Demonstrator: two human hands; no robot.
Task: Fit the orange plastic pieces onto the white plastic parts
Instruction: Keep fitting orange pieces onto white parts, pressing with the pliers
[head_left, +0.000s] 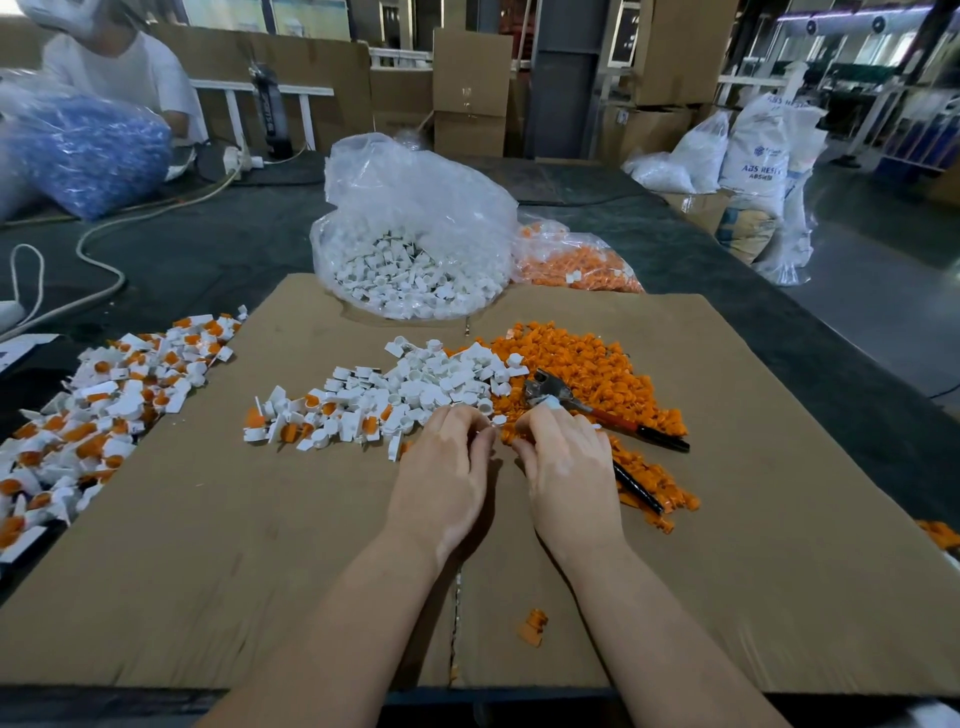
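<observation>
You work at a dark counter (218, 249) covered in the middle of the frame by a flat sheet of brown cardboard (218, 545). Behind it the room is a warehouse: stacked cardboard boxes (470, 88) at top centre, white sacks (753, 156) at the upper right, and another person in white (130, 67) at the upper left beside a bag of blue parts (83, 150).

At the cardboard's far edge a clear plastic bag (415, 208) lies open, full of white plastic parts. Just right of it a second clear bag (571, 260) holds orange pieces.

Loose on the cardboard, a heap of white plastic parts (426, 379) touches a heap of orange plastic pieces (582, 364) on its right, where pliers (597, 410) with red and black handles lie. At the left edge of the frame sits a pile of fitted white-and-orange parts (104, 405).

Your left hand (447, 467) and right hand (566, 467) meet at the near edge of the heaps, fingers curled closed; what each pinches is too small to tell.
</observation>
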